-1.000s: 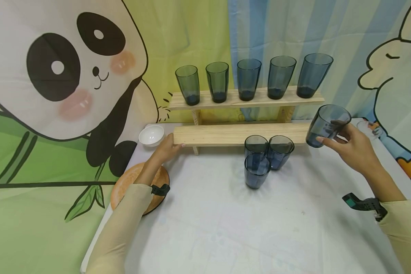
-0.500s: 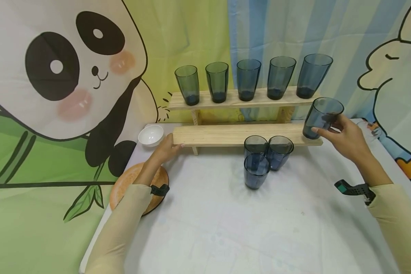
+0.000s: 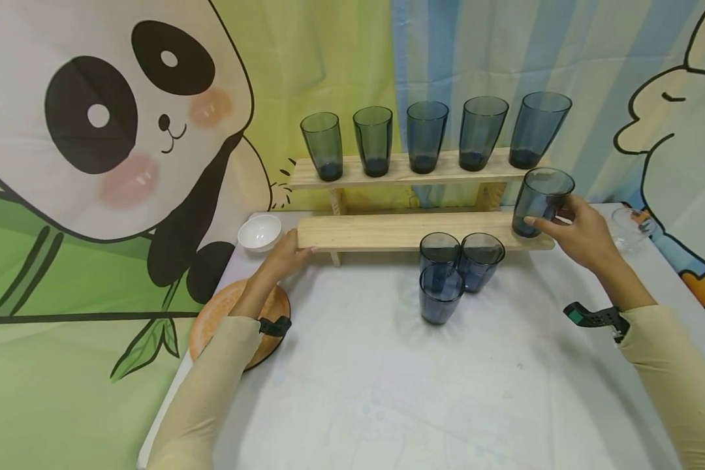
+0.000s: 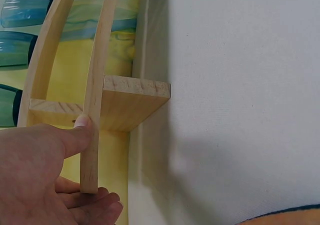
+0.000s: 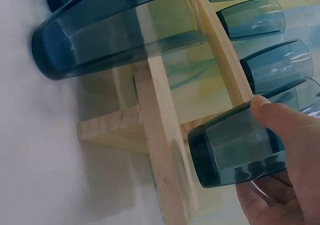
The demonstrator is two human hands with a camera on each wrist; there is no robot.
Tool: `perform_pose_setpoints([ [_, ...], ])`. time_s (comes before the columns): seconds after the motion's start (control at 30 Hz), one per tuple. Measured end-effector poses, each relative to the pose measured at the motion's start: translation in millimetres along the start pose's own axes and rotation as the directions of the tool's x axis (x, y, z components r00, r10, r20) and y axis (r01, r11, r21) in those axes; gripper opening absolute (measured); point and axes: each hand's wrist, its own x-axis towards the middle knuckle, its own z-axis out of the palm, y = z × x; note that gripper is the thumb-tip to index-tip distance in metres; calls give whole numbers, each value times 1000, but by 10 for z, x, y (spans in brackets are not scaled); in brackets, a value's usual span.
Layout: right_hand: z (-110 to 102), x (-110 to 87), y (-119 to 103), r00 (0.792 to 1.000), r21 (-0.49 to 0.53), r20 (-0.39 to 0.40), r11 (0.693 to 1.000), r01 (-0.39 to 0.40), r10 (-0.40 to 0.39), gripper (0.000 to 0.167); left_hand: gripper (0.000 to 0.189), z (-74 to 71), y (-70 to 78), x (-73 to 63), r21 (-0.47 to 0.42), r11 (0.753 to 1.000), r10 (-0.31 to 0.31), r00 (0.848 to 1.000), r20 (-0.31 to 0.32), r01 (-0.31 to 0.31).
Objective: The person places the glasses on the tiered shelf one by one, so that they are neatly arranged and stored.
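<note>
With the lower shelf point(image 3: 388, 230) clasped at its left end by the left grip point(image 3: 284, 256), the glass point(image 3: 540, 197), pinched by the right grip point(image 3: 584, 235) at the right end, contact unclear, is best lowered gently, base level.

Smooth, glossy glass tumblers point(image 3: 539, 201), matt wooden rack point(image 3: 382, 231) (grain showing), glossy bowl point(image 3: 260, 233)

The left sleeve point(image 3: 211, 391) partly hides the orange plate point(image 3: 214, 316); the right wrist view's edges crop the right hand point(image 5: 297, 157) and held glass point(image 5: 240, 145).
</note>
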Motion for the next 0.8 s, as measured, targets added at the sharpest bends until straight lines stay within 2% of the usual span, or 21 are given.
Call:
perform_pose_setpoints([
  [0.8,54,52,111,999,12,12,999,-37,37,102,67,-10,4,13,3,1000,9,1000,8,-10],
])
